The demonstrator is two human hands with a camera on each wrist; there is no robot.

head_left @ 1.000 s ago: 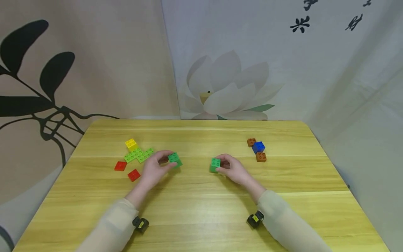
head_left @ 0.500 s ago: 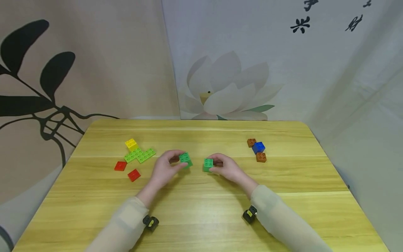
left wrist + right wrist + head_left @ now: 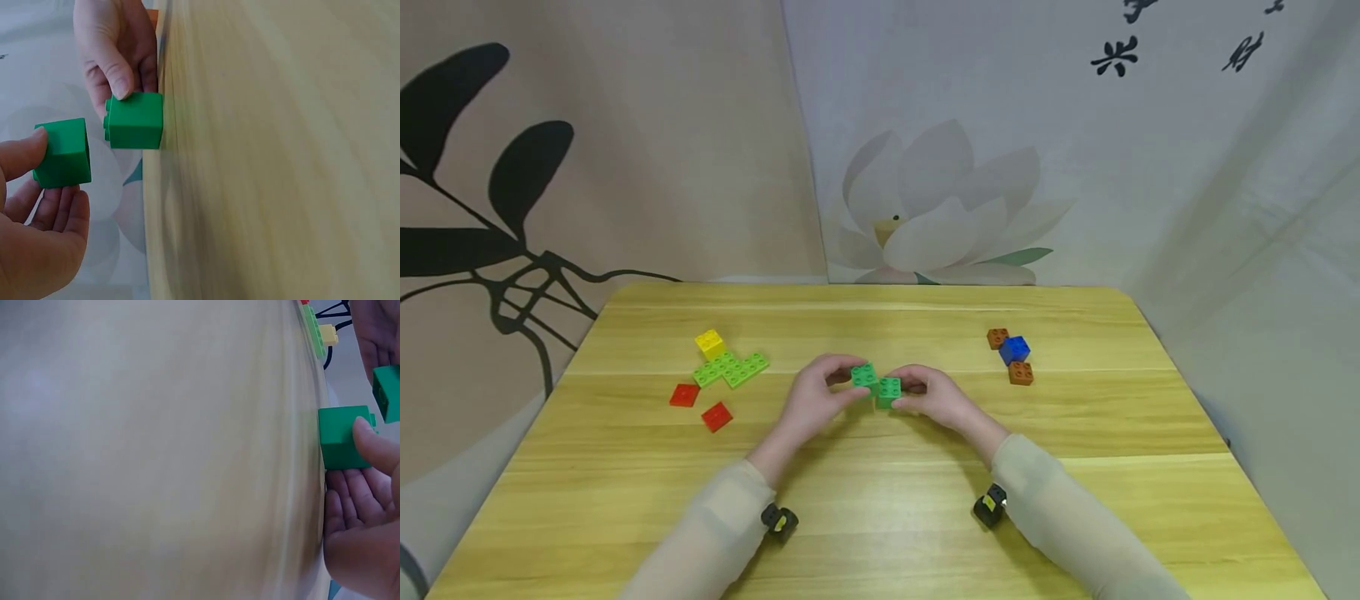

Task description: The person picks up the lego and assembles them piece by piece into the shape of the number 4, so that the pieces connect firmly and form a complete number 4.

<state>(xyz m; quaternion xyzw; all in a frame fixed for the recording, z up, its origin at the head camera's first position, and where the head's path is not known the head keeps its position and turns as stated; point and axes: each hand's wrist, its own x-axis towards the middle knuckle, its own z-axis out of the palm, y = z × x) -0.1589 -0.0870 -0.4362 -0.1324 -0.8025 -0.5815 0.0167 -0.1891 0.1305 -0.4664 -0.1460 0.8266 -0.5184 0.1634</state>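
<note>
Near the middle of the table, my left hand (image 3: 814, 397) pinches a green toy building block (image 3: 863, 376) between thumb and fingers. My right hand (image 3: 938, 401) grips a second green building block (image 3: 889, 393) the same way, close over the tabletop. Both blocks have their studs facing up in the head view, where they nearly overlap. From the left wrist, a gap shows between the left block (image 3: 62, 153) and the right block (image 3: 136, 122), the left one held higher off the table. The right wrist view shows my right thumb pressed on its block (image 3: 342, 439).
On the left lie a yellow block (image 3: 711, 343), light green studded pieces (image 3: 747, 372) and two flat red pieces (image 3: 717, 416). At the right back, a blue block (image 3: 1015, 350) sits between two brown blocks (image 3: 1020, 373). A printed curtain (image 3: 955, 167) hangs behind the wooden table (image 3: 880, 533).
My left hand has moved right with its green block, and my right hand has shifted slightly left with the other. The blocks have gone from well apart to almost side by side.
</note>
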